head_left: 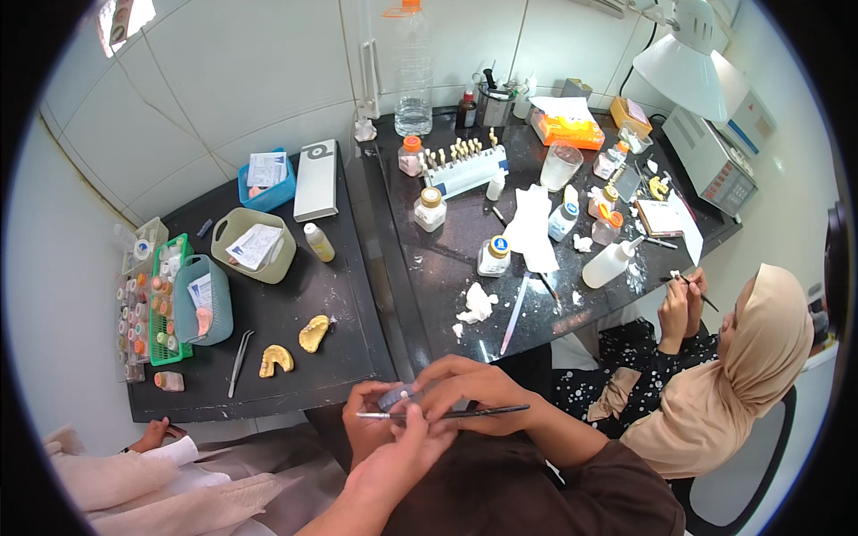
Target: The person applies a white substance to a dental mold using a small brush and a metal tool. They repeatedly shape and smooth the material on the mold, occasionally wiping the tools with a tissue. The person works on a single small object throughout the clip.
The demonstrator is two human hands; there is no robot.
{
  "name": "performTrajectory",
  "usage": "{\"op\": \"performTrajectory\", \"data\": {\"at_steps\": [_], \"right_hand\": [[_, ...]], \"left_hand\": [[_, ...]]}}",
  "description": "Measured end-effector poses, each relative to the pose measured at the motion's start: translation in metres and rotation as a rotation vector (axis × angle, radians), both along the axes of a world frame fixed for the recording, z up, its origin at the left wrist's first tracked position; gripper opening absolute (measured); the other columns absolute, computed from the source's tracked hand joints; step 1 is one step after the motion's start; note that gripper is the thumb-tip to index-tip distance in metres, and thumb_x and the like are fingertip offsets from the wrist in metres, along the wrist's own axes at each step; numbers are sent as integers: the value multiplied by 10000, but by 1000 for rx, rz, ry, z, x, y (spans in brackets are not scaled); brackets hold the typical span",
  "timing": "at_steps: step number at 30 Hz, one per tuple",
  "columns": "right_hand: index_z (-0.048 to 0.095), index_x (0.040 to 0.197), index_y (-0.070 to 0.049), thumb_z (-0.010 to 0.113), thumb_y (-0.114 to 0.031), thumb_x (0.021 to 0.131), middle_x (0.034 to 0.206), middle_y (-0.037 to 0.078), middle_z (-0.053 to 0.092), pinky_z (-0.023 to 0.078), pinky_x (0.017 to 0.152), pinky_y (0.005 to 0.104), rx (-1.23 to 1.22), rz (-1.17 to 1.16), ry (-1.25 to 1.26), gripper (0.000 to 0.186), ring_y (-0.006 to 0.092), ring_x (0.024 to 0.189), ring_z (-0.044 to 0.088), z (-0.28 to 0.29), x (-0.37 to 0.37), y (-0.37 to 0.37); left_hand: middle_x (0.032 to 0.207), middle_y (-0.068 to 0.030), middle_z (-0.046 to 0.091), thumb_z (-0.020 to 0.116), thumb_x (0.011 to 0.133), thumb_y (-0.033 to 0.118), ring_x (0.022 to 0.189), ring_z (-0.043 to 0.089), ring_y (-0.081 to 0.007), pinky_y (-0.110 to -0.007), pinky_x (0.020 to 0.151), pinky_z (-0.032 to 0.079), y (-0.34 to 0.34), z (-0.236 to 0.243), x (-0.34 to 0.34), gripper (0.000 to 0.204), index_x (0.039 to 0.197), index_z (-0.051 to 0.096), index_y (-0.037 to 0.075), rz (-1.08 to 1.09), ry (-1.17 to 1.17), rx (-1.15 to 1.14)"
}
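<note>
In front of my body, my hands are close together with overlapping fingers. Fingers of my left hand (393, 464) are closed around a small ribbed grey piece (396, 396), largely covered; its kind is unclear. My right hand (483, 384) curls in from the right with a thin paintbrush (474, 413); its dark handle points right and its tip left. Some grip points are hidden by the overlap. Two yellowish dental casts, an arch-shaped one (276, 360) and another (314, 333), lie on the black table left of my hands, beside metal tweezers (239, 364).
Baskets, a teal one (214, 313) and a beige one (284, 259), stand left. On the right counter (429, 308) are a shade guide rack (465, 174), jars, a squeeze bottle (610, 265) and tissues. A co-worker (751, 357) holds a thin tool at right; another person's hand (154, 435) shows lower left.
</note>
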State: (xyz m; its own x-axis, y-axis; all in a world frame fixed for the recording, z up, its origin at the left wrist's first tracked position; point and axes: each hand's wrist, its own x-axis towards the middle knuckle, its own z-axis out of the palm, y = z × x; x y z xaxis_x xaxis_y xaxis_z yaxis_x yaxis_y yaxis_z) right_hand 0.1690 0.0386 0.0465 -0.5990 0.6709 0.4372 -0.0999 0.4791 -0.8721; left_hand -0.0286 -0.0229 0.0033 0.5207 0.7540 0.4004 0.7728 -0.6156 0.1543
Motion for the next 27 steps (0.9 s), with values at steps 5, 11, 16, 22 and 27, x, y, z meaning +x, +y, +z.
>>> {"op": "performTrajectory", "data": {"at_steps": [5,11,16,22,27], "right_hand": [[747,1012,-107,862,-166,698,1076,48,718,470,909,384,95,-14,107,340,258,1079,621,-7,-5,-2],[718,1112,-103,821,-124,752,1147,61,685,475,898,382,84,-51,14,375,257,1048,627,-7,-24,-12],[709,1093,-92,771,-91,817,1135,81,675,499,905,375,105,-220,-83,283,260,1040,637,-12,19,-4],[711,1060,-80,779,-69,801,1047,72,698,552,744,308,238,-615,-44,268,196,898,687,16,113,-8],[723,1023,-67,709,-122,868,922,62,712,513,631,263,384,-1122,-72,165,142,781,668,61,189,-14]], "left_hand": [[933,-43,622,366,1007,136,971,610,-112,-352,1079,374,5,75,-25,331,1242,554,1,-206,1421,755],[1045,-104,671,659,849,4,1006,647,-171,-323,927,474,0,-33,-43,317,1151,567,18,-526,3547,1372],[1004,-124,668,758,778,-53,942,684,-228,-335,863,552,10,-63,-14,364,1061,543,29,-579,4270,1723],[970,-133,643,737,763,-113,910,696,-265,-335,842,559,21,-66,-13,380,1035,517,35,-510,4273,1708],[966,-133,632,722,772,-112,898,686,-255,-331,831,556,33,-47,-7,363,1029,514,38,-446,4326,1712]]}}
